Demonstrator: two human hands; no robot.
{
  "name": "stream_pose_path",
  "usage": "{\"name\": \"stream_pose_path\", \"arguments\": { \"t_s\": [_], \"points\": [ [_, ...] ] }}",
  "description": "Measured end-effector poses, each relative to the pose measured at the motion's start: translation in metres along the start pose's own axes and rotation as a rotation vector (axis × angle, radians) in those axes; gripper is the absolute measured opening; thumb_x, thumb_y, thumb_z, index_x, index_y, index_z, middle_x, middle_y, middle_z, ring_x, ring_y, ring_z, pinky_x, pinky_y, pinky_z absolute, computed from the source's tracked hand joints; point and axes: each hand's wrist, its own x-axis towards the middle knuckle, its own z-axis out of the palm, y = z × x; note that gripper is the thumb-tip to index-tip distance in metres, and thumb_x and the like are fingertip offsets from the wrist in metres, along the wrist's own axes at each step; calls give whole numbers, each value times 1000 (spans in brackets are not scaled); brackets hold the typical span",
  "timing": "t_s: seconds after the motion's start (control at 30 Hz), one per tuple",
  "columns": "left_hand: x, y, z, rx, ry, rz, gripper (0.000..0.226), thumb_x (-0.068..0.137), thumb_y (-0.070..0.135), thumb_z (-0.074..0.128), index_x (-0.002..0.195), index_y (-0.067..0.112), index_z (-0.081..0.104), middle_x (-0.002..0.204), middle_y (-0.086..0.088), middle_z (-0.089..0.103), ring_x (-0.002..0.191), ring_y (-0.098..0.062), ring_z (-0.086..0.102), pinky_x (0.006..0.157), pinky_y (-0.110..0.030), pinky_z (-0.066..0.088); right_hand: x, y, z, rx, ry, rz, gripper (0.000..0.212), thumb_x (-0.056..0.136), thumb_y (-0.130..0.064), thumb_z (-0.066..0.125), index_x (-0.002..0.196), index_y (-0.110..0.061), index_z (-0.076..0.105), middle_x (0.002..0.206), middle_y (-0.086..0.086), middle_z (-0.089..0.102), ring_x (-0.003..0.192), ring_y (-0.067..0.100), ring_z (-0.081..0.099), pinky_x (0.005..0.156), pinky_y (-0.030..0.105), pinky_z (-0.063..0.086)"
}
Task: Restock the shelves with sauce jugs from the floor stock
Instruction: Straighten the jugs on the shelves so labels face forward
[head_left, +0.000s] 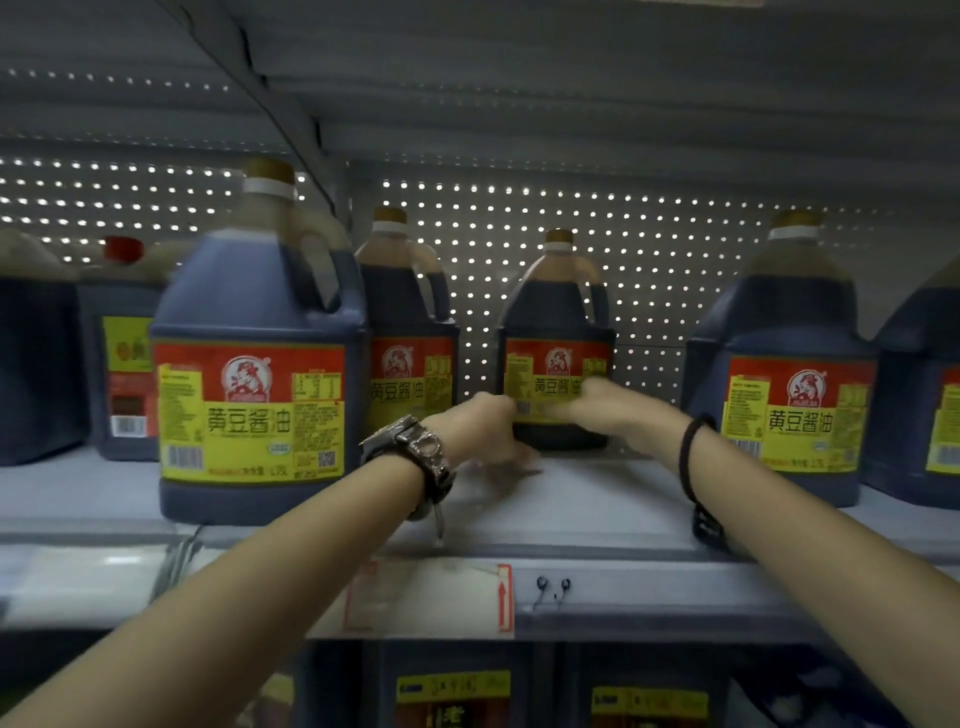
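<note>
A dark sauce jug (555, 312) with a red and yellow label stands far back on the grey shelf (571, 499), by the perforated back panel. My left hand (491, 431), with a watch on its wrist, touches the jug's lower left side; its fingers point down and are blurred. My right hand (605, 402), a dark band on its wrist, lies on the front label with its fingers curled round the jug's right side. A large matching jug (254, 343) stands at the front left, another jug (410, 322) behind it, and one more jug (784, 358) at the right.
More dark jugs (119, 353) fill the far left, and a further jug (930, 395) is cut off at the right edge. A price tag holder (431, 597) hangs on the shelf's front rail. Labelled stock (452, 691) sits on the shelf below. The upper shelf hangs low overhead.
</note>
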Motion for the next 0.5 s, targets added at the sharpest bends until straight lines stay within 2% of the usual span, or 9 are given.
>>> {"name": "stream_pose_path", "arguments": {
  "t_s": [0.07, 0.1, 0.17, 0.2, 0.27, 0.33, 0.4, 0.43, 0.5],
  "points": [
    [-29, -3, -7, -46, 95, 93, 35, 92, 37, 58, 110, 7, 63, 97, -5, 64, 84, -18, 60, 73, -27, 47, -16, -23, 4, 63, -8, -68, 55, 91, -32, 59, 138, -11, 38, 132, 4, 50, 118, 21, 47, 98, 31, 37],
    [-47, -6, -11, -75, 188, 139, 31, 92, 35, 57, 104, 9, 66, 92, -1, 67, 81, -16, 63, 72, -27, 49, -25, -34, 8, 58, -18, -105, 65, 91, -36, 58, 144, -10, 29, 138, 6, 43, 126, 22, 41, 102, 32, 34],
    [-91, -19, -19, -51, 470, 220, 24, 93, 35, 55, 96, 17, 70, 76, 12, 64, 69, -5, 60, 60, -17, 44, -42, -55, 19, 65, -67, -197, 72, 91, -43, 55, 147, -16, 20, 153, 7, 25, 140, 23, 25, 114, 40, 25],
    [-111, -29, -22, 1, 649, 266, 24, 92, 37, 54, 92, 20, 70, 73, 14, 61, 66, -4, 58, 56, -13, 39, -53, -64, 25, 115, -109, -241, 65, 91, -45, 53, 144, -18, 27, 151, 7, 29, 138, 22, 28, 114, 41, 27],
    [-145, -58, -24, 126, 990, 347, 32, 88, 45, 54, 95, 17, 66, 87, 5, 62, 79, -13, 56, 63, -18, 40, -73, -81, 42, 212, -229, -283, 57, 90, -49, 51, 136, -19, 38, 144, 2, 42, 129, 16, 41, 108, 34, 33],
    [-164, -91, -18, 130, 1214, 294, 52, 84, 52, 55, 116, 11, 53, 114, -8, 50, 104, -21, 46, 88, -26, 37, -85, -90, 64, 226, -349, -295, 72, 86, -53, 54, 143, -16, 30, 145, -4, 39, 128, 11, 40, 102, 22, 33],
    [-175, -121, -16, 14, 1208, 170, 82, 75, 61, 60, 132, 9, 33, 130, -8, 32, 123, -15, 30, 106, -24, 26, -88, -95, 90, 208, -383, -318, 73, 87, -46, 59, 144, -17, 25, 142, -10, 41, 123, 5, 40, 89, 5, 33],
    [-178, -132, -17, -87, 1141, 94, 97, 71, 64, 63, 138, 7, 24, 135, -9, 26, 127, -11, 25, 109, -21, 24, -88, -99, 101, 187, -357, -332, 74, 86, -45, 60, 144, -17, 23, 139, -12, 41, 122, 4, 40, 87, 3, 32],
    [-184, -153, -24, -392, 888, -60, 114, 63, 50, 75, 145, 7, 10, 139, -9, 27, 127, -9, 32, 107, -19, 31, -80, -101, 120, 145, -290, -337, 87, 81, -52, 64, 144, -16, 17, 145, -6, 38, 129, 9, 38, 95, 14, 30]
  ]
}}
